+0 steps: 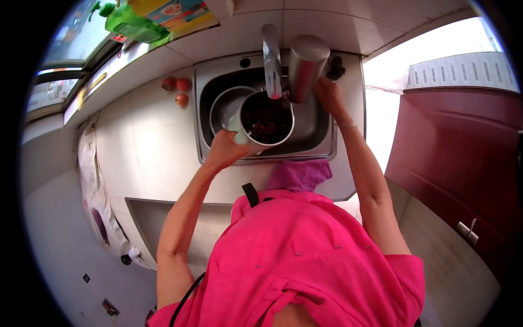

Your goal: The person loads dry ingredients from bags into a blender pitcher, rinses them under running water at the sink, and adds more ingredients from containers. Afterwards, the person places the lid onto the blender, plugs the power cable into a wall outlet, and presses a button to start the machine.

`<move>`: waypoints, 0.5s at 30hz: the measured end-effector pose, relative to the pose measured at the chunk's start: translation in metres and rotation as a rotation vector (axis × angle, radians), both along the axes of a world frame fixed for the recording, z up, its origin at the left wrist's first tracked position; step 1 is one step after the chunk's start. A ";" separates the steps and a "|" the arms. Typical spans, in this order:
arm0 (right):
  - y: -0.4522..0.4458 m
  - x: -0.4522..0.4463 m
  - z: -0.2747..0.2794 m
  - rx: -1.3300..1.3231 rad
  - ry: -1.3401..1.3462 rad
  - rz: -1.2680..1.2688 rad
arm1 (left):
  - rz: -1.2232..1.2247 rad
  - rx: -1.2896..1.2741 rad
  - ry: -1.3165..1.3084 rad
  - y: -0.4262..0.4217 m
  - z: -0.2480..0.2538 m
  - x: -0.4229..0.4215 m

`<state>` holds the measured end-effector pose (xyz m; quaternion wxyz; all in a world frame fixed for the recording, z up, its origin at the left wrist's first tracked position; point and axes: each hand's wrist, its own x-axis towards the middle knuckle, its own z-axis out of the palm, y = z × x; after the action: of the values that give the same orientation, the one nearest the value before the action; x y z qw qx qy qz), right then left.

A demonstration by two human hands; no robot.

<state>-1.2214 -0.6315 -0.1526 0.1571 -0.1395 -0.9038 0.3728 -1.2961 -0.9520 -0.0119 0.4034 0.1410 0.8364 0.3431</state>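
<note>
My left hand [226, 149] grips the side of a round, pale-rimmed pot [266, 143] with a dark inside, held over the sink. Dark reddish-brown pieces [267, 121] lie in it; what they are I cannot make out. A pale green part [237, 129] shows beside my left fingers. The chrome faucet [271, 60] reaches over the pot's far rim. My right hand [328, 96] is at the right side of an upright steel cylinder [308, 60] next to the faucet. Its fingers are partly hidden, so their grip is unclear.
A steel basin [220, 106] stands in the sink [321, 143], left of the pot. Several reddish round fruits or vegetables [182, 84] lie on the counter [152, 131]. A purple cloth [299, 174] lies at the front edge. A green bottle [131, 24] stands on the sill.
</note>
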 end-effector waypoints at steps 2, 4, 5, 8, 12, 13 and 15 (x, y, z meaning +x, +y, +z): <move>-0.020 0.040 0.002 -0.231 -0.197 -0.074 | 0.041 -0.046 -0.008 -0.021 -0.007 -0.008; -0.040 0.073 -0.014 -0.366 -0.247 -0.143 | 0.064 -0.057 -0.005 -0.045 -0.013 -0.018; -0.051 0.085 -0.022 -0.430 -0.324 -0.138 | 0.086 -0.067 -0.018 -0.053 -0.009 -0.021; -0.082 0.095 -0.080 0.058 -0.489 0.219 | 0.140 -0.061 -0.025 -0.068 0.018 -0.027; -0.159 0.057 -0.133 -0.197 -0.511 0.130 | 0.256 -0.121 -0.033 -0.091 0.037 -0.029; -0.169 0.047 -0.148 -0.215 -0.507 0.152 | 0.261 -0.126 -0.028 -0.093 0.044 -0.029; -0.182 0.035 -0.200 -0.252 -0.499 0.196 | 0.273 -0.138 -0.018 -0.093 0.059 -0.030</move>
<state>-1.1866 -0.8137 -0.3521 -0.1253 -0.1574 -0.8704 0.4494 -1.3258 -1.0449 0.0466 0.3694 -0.0050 0.8657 0.3376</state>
